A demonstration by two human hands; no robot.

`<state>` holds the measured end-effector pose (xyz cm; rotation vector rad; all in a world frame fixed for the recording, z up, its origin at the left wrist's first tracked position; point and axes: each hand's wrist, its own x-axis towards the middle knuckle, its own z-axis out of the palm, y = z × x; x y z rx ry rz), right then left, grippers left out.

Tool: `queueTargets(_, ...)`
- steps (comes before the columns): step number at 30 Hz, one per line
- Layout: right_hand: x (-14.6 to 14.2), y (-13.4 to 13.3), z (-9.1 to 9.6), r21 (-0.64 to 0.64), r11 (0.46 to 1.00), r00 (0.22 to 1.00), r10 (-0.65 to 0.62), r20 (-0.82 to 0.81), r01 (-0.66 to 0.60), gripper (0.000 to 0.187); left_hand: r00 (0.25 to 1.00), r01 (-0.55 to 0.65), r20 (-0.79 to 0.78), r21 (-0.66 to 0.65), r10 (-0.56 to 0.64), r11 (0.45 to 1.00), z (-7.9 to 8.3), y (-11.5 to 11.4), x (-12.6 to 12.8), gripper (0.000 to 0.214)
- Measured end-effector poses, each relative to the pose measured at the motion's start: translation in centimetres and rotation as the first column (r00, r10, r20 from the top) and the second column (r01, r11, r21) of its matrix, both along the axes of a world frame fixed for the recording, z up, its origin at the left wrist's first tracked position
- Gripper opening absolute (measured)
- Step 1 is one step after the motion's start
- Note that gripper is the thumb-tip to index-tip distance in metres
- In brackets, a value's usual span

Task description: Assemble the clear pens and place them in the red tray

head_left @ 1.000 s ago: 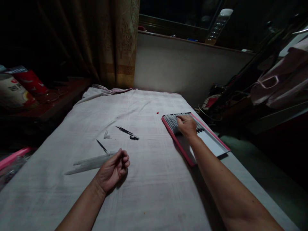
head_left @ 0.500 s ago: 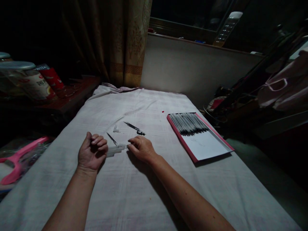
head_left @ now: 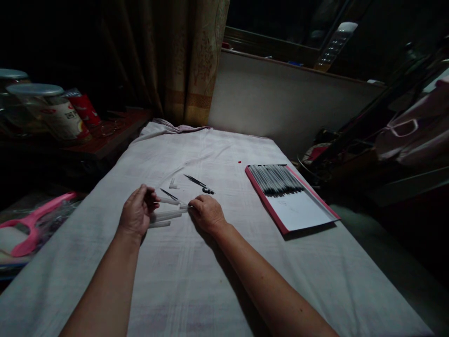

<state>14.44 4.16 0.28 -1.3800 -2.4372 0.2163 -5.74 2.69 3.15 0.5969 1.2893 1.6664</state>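
Note:
My left hand (head_left: 137, 213) is closed, its curled fingertips at the end of a translucent pen barrel (head_left: 169, 201). My right hand (head_left: 209, 213) pinches low over the cloth, with a small pale piece (head_left: 184, 206) at its fingertips; what kind it is I cannot make out. Between the hands lie more translucent barrels (head_left: 169, 215), partly hidden by my left hand. Just beyond are a thin dark pointed piece (head_left: 169, 194), a black pen part (head_left: 195, 180), small black pieces (head_left: 208, 191) and small clear caps (head_left: 173, 184).
To the right, a shallow red-edged box (head_left: 305, 213) holds a row of pens (head_left: 275, 180) with dark ends. A tiny red piece (head_left: 240, 162) lies on the pale checked cloth (head_left: 196, 281). Jars (head_left: 58, 114) stand on a side table at left, above a pink handle (head_left: 31, 224).
My left hand has turned and moved up and right, fingers now at a barrel. The bundled barrels have spread apart. My right hand stays nearly in place, and the view has shifted slightly.

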Motion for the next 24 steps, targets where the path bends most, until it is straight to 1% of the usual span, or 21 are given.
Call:
queueTargets(1,0.3,0.0,0.0,0.002,1.000,1.000,-0.011,0.004,0.011,0.019,0.986,0.015,-0.166,-0.032,-0.020,0.999,-0.3,-0.1,0.3,0.023)
queueTargets(2,0.7,0.0,0.0,0.003,1.000,1.000,-0.024,0.005,0.024,0.018,0.930,0.043,-0.363,-0.066,-0.064,0.997,-0.6,-0.2,0.6,0.022)
queueTargets(3,1.0,0.0,-0.1,0.004,0.999,0.999,-0.033,0.000,0.033,0.018,0.813,0.077,-0.569,-0.106,-0.124,0.991,-0.9,-0.3,0.9,0.021)
queueTargets(4,1.3,-0.1,-0.1,0.004,0.999,0.999,-0.041,-0.011,0.041,0.017,0.643,0.115,-0.742,-0.151,-0.190,0.982,-1.0,-0.5,1.0,0.021)
queueTargets(5,1.5,-0.1,-0.2,0.005,0.999,0.999,-0.048,-0.025,0.048,0.016,0.464,0.155,-0.850,-0.199,-0.249,0.968,-1.1,-0.7,1.2,0.022)
queueTargets(6,1.6,-0.2,-0.3,0.008,0.998,0.998,-0.055,-0.039,0.055,0.016,0.302,0.191,-0.906,-0.247,-0.296,0.950,-1.2,-0.9,1.2,0.024)
queueTargets(7,1.7,-0.3,-0.3,0.013,0.998,0.997,-0.060,-0.053,0.060,0.016,0.176,0.222,-0.927,-0.291,-0.331,0.931,-1.2,-1.0,1.2,0.027)
queueTargets(8,1.8,-0.4,-0.4,0.019,0.998,0.996,-0.063,-0.066,0.064,0.016,0.090,0.244,-0.931,-0.323,-0.353,0.914,-1.2,-1.1,1.2,0.029)
queueTargets(9,1.8,-0.5,-0.4,0.025,0.997,0.995,-0.066,-0.077,0.068,0.017,0.035,0.260,-0.930,-0.345,-0.365,0.902,-1.2,-1.2,1.1,0.031)
queueTargets(11,1.8,-0.7,-0.5,0.030,0.997,0.993,-0.068,-0.093,0.071,0.019,-0.019,0.281,-0.931,-0.355,-0.364,0.892,-1.4,-1.2,0.7,0.031)
queueTargets(13,1.7,-0.8,-0.5,0.022,0.998,0.993,-0.061,-0.102,0.063,0.020,-0.036,0.299,-0.939,-0.336,-0.342,0.893,-1.9,-1.1,0.4,0.028)
queueTargets(18,1.6,-1.0,-0.5,-0.009,0.998,0.992,-0.071,-0.109,0.070,0.020,-0.015,0.357,-0.957,-0.277,-0.291,0.892,-3.2,-0.7,-0.3,0.017)
queueTargets(21,1.6,-1.0,-0.5,-0.025,0.996,0.988,-0.093,-0.120,0.091,0.020,-0.001,0.363,-0.967,-0.239,-0.256,0.901,-3.5,-0.6,-0.3,0.014)
queueTargets(24,1.6,-1.0,-0.6,-0.033,0.995,0.987,-0.100,-0.129,0.097,0.020,0.028,0.355,-0.972,-0.210,-0.235,0.911,-3.4,-0.6,-0.1,0.012)
